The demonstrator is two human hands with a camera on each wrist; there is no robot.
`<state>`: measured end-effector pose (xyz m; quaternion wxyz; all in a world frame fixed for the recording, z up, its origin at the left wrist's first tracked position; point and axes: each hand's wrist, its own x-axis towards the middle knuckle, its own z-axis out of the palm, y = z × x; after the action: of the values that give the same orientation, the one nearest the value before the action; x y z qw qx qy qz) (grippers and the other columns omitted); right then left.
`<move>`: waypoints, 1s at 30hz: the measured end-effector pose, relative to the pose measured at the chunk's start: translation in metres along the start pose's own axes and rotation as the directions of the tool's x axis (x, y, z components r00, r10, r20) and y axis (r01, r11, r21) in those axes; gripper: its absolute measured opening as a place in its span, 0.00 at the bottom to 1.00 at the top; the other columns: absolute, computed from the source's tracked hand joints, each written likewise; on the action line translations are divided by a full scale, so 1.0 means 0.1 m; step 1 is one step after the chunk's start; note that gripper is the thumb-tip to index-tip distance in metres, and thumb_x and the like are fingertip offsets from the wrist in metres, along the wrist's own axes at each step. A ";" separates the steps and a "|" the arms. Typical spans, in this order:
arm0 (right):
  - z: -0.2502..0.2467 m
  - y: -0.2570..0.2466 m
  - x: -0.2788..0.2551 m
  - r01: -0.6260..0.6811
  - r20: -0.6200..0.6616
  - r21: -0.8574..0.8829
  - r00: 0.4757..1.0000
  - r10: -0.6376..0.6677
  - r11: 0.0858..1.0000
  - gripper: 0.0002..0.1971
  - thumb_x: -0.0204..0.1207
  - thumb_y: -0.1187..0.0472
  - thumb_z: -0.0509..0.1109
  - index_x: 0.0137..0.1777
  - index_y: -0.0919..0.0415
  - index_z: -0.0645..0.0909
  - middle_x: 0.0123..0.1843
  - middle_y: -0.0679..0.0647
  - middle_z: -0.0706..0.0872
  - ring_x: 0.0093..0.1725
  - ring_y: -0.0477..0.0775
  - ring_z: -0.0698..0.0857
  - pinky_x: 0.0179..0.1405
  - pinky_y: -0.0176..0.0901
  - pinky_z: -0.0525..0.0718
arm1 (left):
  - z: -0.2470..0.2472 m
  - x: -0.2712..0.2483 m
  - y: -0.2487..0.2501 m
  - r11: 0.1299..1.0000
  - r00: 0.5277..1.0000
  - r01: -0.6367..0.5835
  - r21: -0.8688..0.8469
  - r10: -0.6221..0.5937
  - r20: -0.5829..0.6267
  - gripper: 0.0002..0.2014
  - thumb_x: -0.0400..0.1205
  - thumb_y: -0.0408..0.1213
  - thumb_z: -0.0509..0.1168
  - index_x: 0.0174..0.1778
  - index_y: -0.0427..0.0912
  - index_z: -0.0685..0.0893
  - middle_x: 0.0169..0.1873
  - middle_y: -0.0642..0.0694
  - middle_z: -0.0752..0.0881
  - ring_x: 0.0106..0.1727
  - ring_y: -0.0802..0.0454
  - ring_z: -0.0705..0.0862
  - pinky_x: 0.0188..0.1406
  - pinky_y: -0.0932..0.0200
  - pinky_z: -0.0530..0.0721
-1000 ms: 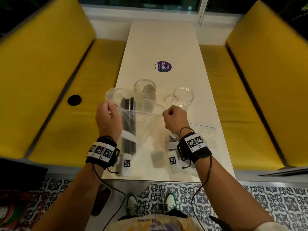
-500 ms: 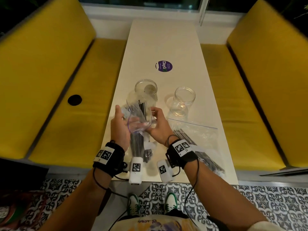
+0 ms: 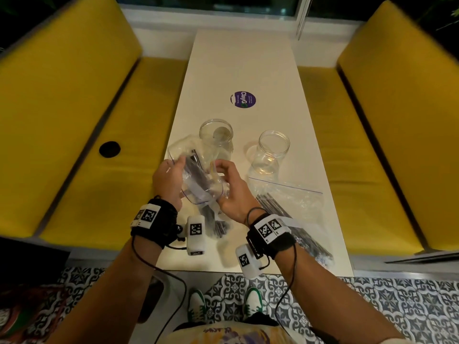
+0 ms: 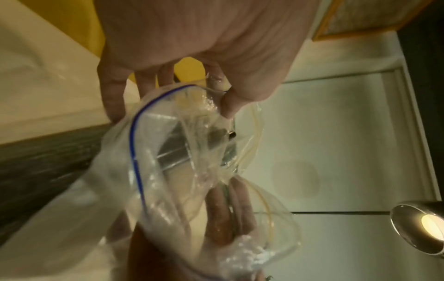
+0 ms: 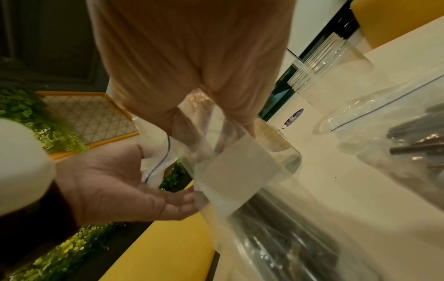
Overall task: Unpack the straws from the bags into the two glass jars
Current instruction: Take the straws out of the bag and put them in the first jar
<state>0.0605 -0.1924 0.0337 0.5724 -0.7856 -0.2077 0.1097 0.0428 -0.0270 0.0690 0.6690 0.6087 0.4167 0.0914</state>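
I hold a clear zip bag (image 3: 185, 148) of dark straws (image 3: 197, 171) upright over the near end of the white table (image 3: 244, 58). My left hand (image 3: 177, 165) pinches its open rim from the left. My right hand (image 3: 219, 167) grips it from the right, fingers curled round the plastic. In the left wrist view the left hand (image 4: 173, 89) pinches the blue-lined rim (image 4: 134, 133). In the right wrist view my right hand (image 5: 211, 121) holds the bag (image 5: 230, 171). Two empty glass jars (image 3: 216, 135) (image 3: 273, 150) stand just behind.
A second zip bag (image 3: 288, 202) with dark straws lies flat at the table's near right. A round purple sticker (image 3: 243, 99) sits mid-table. Yellow benches (image 3: 74, 145) flank both sides. Patterned floor tiles lie below the near edge.
A second ago both hands held the bag's mouth stretched wide and higher. They have come together and lower, and the bag now stands bunched between them, tilted toward the left jar.
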 end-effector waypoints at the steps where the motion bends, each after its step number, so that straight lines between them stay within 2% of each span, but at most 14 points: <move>1: 0.00 -0.01 -0.01 0.006 -0.010 -0.004 1.000 -0.006 1.000 0.32 0.80 0.65 0.77 0.81 0.55 0.67 0.74 0.47 0.82 0.69 0.54 0.86 0.70 0.50 0.86 | 0.00 0.00 0.03 0.998 0.999 0.037 -0.051 -0.036 0.007 0.15 0.86 0.52 0.70 0.62 0.46 0.87 0.60 0.47 0.89 0.66 0.39 0.86 0.58 0.37 0.90; 3: -0.01 -0.01 -0.01 0.016 -0.024 -0.011 1.000 -0.017 1.000 0.31 0.80 0.67 0.75 0.81 0.55 0.67 0.74 0.47 0.82 0.66 0.57 0.86 0.68 0.53 0.87 | 0.01 0.02 0.06 0.992 0.997 0.073 -0.099 -0.071 0.022 0.19 0.87 0.47 0.66 0.67 0.39 0.87 0.62 0.47 0.89 0.64 0.42 0.86 0.52 0.45 0.85; 5: -0.03 -0.01 -0.01 0.000 -0.021 -0.009 1.000 -0.001 1.000 0.33 0.80 0.67 0.76 0.82 0.55 0.67 0.75 0.49 0.81 0.65 0.58 0.86 0.67 0.51 0.87 | 0.01 0.03 0.06 0.994 0.998 0.057 -0.092 -0.054 0.036 0.12 0.88 0.45 0.64 0.56 0.41 0.87 0.55 0.45 0.89 0.59 0.43 0.85 0.49 0.49 0.80; 8: -0.05 -0.06 0.00 -0.040 0.006 0.005 0.999 0.040 0.999 0.39 0.75 0.61 0.78 0.84 0.54 0.65 0.79 0.53 0.79 0.67 0.58 0.85 0.68 0.46 0.85 | 0.01 0.01 0.03 0.998 0.995 -0.001 -0.068 0.008 0.104 0.21 0.81 0.59 0.66 0.57 0.44 0.87 0.51 0.45 0.89 0.57 0.41 0.86 0.54 0.46 0.83; 10: -0.05 -0.06 0.00 -0.062 0.011 0.012 0.998 0.062 0.998 0.41 0.72 0.61 0.78 0.84 0.54 0.65 0.79 0.53 0.79 0.69 0.57 0.84 0.72 0.49 0.84 | 0.03 0.02 -0.01 0.998 0.988 -0.056 -0.006 0.056 0.146 0.27 0.81 0.67 0.68 0.56 0.44 0.89 0.46 0.46 0.89 0.50 0.46 0.86 0.52 0.46 0.84; 12: -0.04 -0.05 0.00 -0.073 0.003 0.016 0.997 0.073 0.997 0.40 0.74 0.66 0.78 0.84 0.54 0.65 0.78 0.52 0.80 0.69 0.58 0.84 0.73 0.55 0.84 | 0.02 0.04 -0.01 0.996 0.992 -0.077 0.043 0.072 0.104 0.19 0.87 0.58 0.68 0.45 0.45 0.88 0.38 0.50 0.84 0.41 0.52 0.80 0.43 0.55 0.79; 14: -0.02 -0.04 -0.01 -0.072 0.002 0.015 0.997 0.072 0.997 0.38 0.76 0.66 0.78 0.83 0.53 0.66 0.76 0.51 0.81 0.68 0.58 0.85 0.71 0.57 0.86 | 0.01 0.12 0.01 0.997 0.997 -0.065 0.052 0.063 0.040 0.15 0.89 0.50 0.68 0.39 0.48 0.86 0.39 0.52 0.86 0.40 0.53 0.80 0.39 0.56 0.76; 18: 0.06 -0.07 -0.05 -0.045 0.011 0.003 0.999 0.045 0.999 0.35 0.78 0.63 0.77 0.83 0.55 0.67 0.76 0.50 0.80 0.67 0.57 0.85 0.69 0.53 0.86 | -0.01 0.26 0.02 1.000 1.000 -0.007 0.017 0.007 -0.027 0.17 0.82 0.34 0.68 0.27 0.44 0.75 0.29 0.45 0.74 0.31 0.49 0.68 0.32 0.52 0.63; 20: 0.07 -0.09 -0.04 -0.047 0.002 0.014 0.999 0.047 0.999 0.35 0.78 0.66 0.77 0.83 0.57 0.68 0.76 0.52 0.80 0.68 0.58 0.85 0.69 0.47 0.85 | -0.04 0.29 -0.01 0.999 0.999 0.051 0.011 -0.051 -0.020 0.12 0.81 0.31 0.67 0.30 0.40 0.79 0.29 0.41 0.76 0.33 0.46 0.71 0.32 0.50 0.68; 22: 0.07 -0.11 -0.03 -0.062 0.005 0.039 0.998 0.062 0.997 0.37 0.76 0.68 0.79 0.82 0.57 0.68 0.76 0.53 0.80 0.67 0.58 0.85 0.67 0.41 0.85 | -0.06 0.30 -0.06 0.997 0.996 0.063 0.047 -0.065 0.063 0.05 0.82 0.28 0.66 0.46 0.34 0.87 0.37 0.37 0.84 0.38 0.43 0.79 0.34 0.50 0.79; 24: 0.06 -0.12 -0.03 -0.058 -0.008 0.020 0.998 0.059 0.998 0.40 0.74 0.72 0.79 0.82 0.53 0.66 0.74 0.52 0.81 0.63 0.51 0.84 0.66 0.43 0.85 | -0.07 0.34 -0.14 0.997 0.984 0.045 0.056 -0.054 0.169 0.16 0.84 0.23 0.61 0.62 0.38 0.88 0.48 0.38 0.91 0.45 0.38 0.90 0.43 0.48 0.91; 26: 0.07 -0.15 -0.04 -0.036 -0.027 0.021 0.999 0.036 0.999 0.46 0.72 0.77 0.76 0.85 0.47 0.63 0.76 0.55 0.79 0.63 0.46 0.81 0.67 0.44 0.84 | -0.08 0.27 -0.17 0.999 0.968 0.012 0.046 -0.023 0.249 0.18 0.85 0.23 0.61 0.61 0.43 0.91 0.53 0.37 0.94 0.51 0.37 0.93 0.51 0.44 0.94; 28: 0.08 -0.15 -0.04 0.000 -0.044 0.078 0.999 0.003 0.997 0.46 0.69 0.68 0.80 0.84 0.43 0.65 0.78 0.56 0.77 0.70 0.48 0.80 0.73 0.40 0.81 | -0.11 0.22 -0.19 0.999 0.957 0.012 0.038 -0.023 0.290 0.09 0.84 0.31 0.66 0.53 0.33 0.91 0.50 0.35 0.93 0.50 0.38 0.90 0.47 0.53 0.92; 30: 0.10 -0.16 -0.04 0.007 -0.088 0.063 0.996 -0.002 0.998 0.43 0.65 0.53 0.81 0.81 0.42 0.69 0.78 0.55 0.75 0.77 0.51 0.78 0.79 0.40 0.77 | -0.13 0.12 -0.16 0.994 0.917 0.097 -0.056 -0.067 0.392 0.22 0.79 0.43 0.72 0.57 0.23 0.87 0.50 0.29 0.88 0.56 0.34 0.86 0.52 0.47 0.87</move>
<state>0.0494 -0.1817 0.0455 0.6056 -0.7709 -0.1804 0.0800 0.0351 -0.0137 0.0506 0.7639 0.5714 0.2969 -0.0441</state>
